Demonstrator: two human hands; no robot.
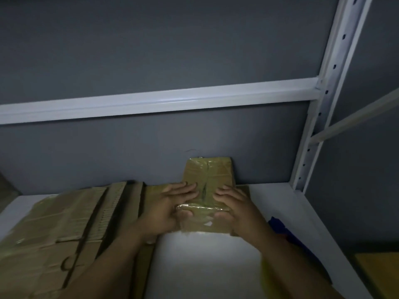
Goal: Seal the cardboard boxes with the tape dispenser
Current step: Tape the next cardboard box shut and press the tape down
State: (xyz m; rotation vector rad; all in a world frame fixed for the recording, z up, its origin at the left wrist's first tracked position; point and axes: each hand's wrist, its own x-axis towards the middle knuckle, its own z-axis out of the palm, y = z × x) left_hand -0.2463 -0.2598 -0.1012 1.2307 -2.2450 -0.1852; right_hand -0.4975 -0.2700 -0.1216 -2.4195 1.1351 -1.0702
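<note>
The small cardboard box (204, 222) lies on the white shelf board (205, 266), near the back, and is closed and wrapped all over in shiny clear tape, so nothing inside shows. Both hands grasp it at its near top edge: the left hand (172, 205) and the right hand (236, 203) each lay 4 fingers flat on the top face, with the thumb pressed against the near face. A dark seam runs down the top between the 2 hands. The far part of the box stands up in front of the grey wall (151, 50) (whether that part is a second box, I cannot tell). A flat cardboard sheet (243, 188) lies under it.

To the left, touching that sheet, lies a pile of flattened cartons (64, 223), some with tape on them. Just beside the right forearm lies a blue object (278, 226), partly hidden by the arm and too blurred to name. A yellow thing (377, 275) shows at the lower right corner, below the shelf edge. A white crossbar (162, 101) and a perforated upright (330, 83) frame the shelf behind.
</note>
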